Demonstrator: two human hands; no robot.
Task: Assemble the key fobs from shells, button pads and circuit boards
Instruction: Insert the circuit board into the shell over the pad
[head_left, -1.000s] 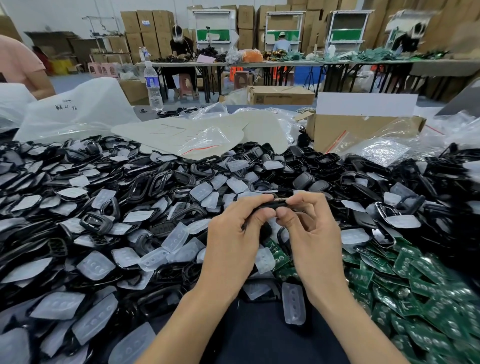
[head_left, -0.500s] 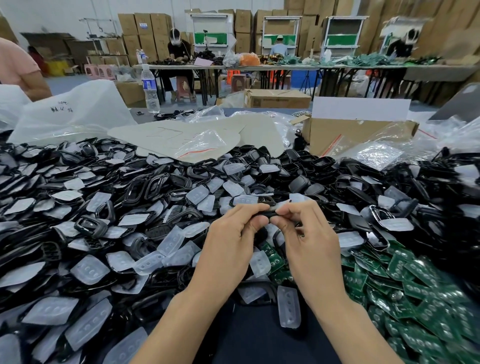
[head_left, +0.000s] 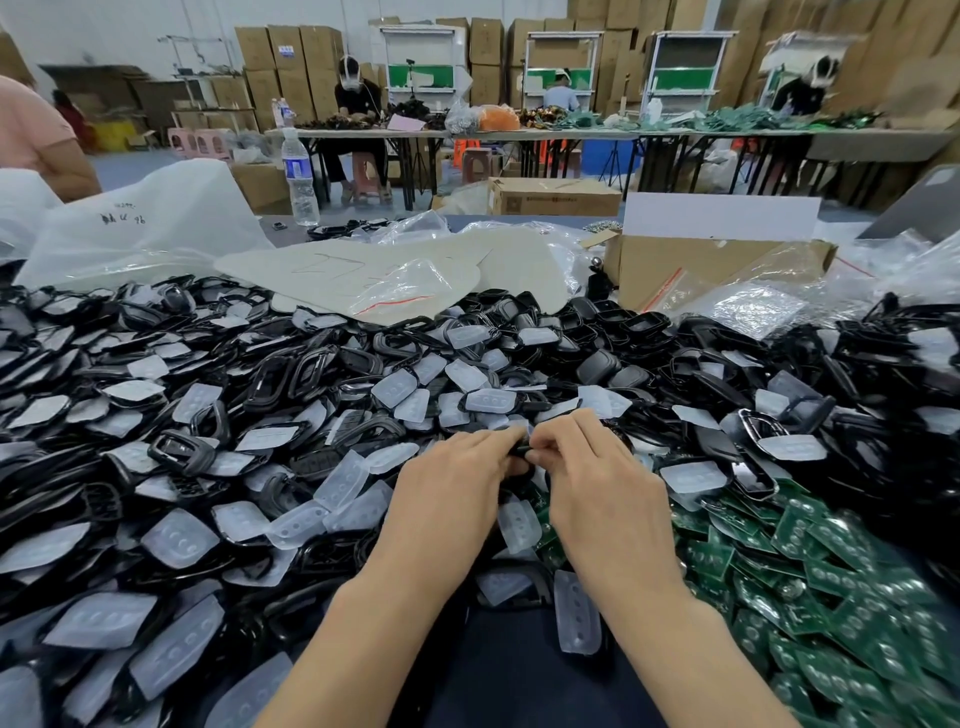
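My left hand (head_left: 447, 493) and my right hand (head_left: 597, 483) meet at the middle of the table, and both pinch one small black key fob shell (head_left: 521, 448) between fingertips and thumbs. Most of the shell is hidden by my fingers. A wide heap of black shells (head_left: 311, 374) mixed with translucent button pads (head_left: 343, 480) covers the table to the left and ahead. Green circuit boards (head_left: 831, 571) are piled at the right. A loose button pad (head_left: 576, 610) lies near my right wrist.
Beyond the heap lie plastic bags (head_left: 130, 228), a flat cardboard sheet (head_left: 374, 270), an open carton (head_left: 717, 265) and a water bottle (head_left: 300, 179). Other people sit at long tables (head_left: 519, 135) further back. A person's arm (head_left: 36, 145) shows at the far left. Dark table surface (head_left: 498, 670) lies between my forearms.
Both hands have sunk a little toward the pile while still pinching the shell. My head has tipped up slightly, so more of the room shows.
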